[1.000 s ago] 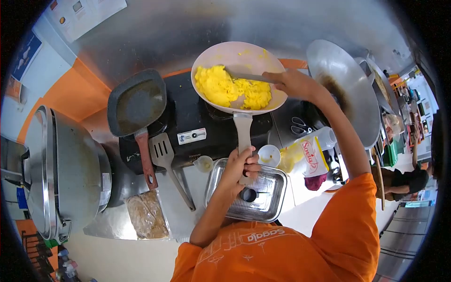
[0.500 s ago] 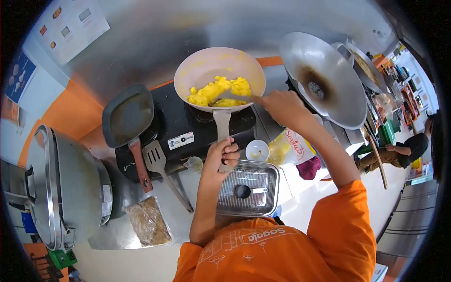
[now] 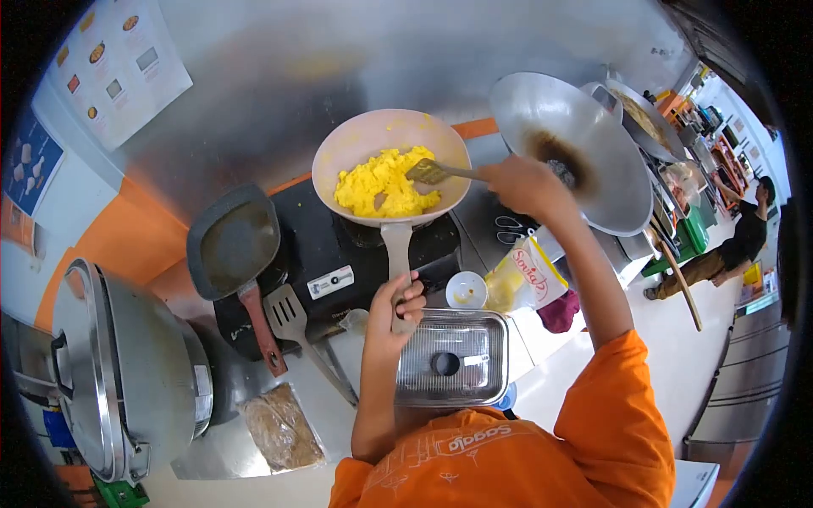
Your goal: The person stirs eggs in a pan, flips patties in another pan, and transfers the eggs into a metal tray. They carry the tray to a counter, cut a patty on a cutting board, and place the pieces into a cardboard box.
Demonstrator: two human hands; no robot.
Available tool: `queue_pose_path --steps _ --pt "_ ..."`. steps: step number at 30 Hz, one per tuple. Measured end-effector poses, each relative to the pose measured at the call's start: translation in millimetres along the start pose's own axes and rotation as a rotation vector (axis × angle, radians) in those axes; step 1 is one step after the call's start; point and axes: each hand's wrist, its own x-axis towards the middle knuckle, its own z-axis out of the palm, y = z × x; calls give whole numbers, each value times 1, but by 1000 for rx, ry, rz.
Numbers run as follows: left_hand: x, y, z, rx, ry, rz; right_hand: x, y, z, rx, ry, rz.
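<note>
A steel-clad wall backs a steel desk [image 3: 212,444] in a working kitchen, with a black stove [image 3: 330,233] set on it. On the stove's right burner sits a pale pan [image 3: 339,161] holding scrambled egg [image 3: 381,182]. Its handle runs straight back from the bowl toward the desk's near edge, and the left hand [image 3: 396,309] has its fingers clamped round the end of it. The right hand [image 3: 525,182] comes in from the right, fingers closed on a spatula [image 3: 436,172] whose blade rests on the egg's right side. Just beside the left hand, by the near edge, lie a lidded metal box [image 3: 453,356] and a small white bowl [image 3: 465,289]. A dark grill pan [image 3: 233,241] and a slotted turner [image 3: 292,317] lie to the left, and a wok [image 3: 593,144] to the right. Another person [image 3: 745,237] stands well apart.
</note>
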Motion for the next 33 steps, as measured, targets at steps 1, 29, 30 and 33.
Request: queue_pose_path --steps 1,29,30,33 --pt "-2 -1 0 39 8 16 -1 9 -11 32 -33 -39" --pt "-11 -13 19 161 75 157 -4 -50 18 119 186 -152" --pt "-11 -15 19 143 71 155 -17 -50 10 132 180 -173" --pt "-10 -17 16 92 68 159 -49 -55 -9 72 77 -247"
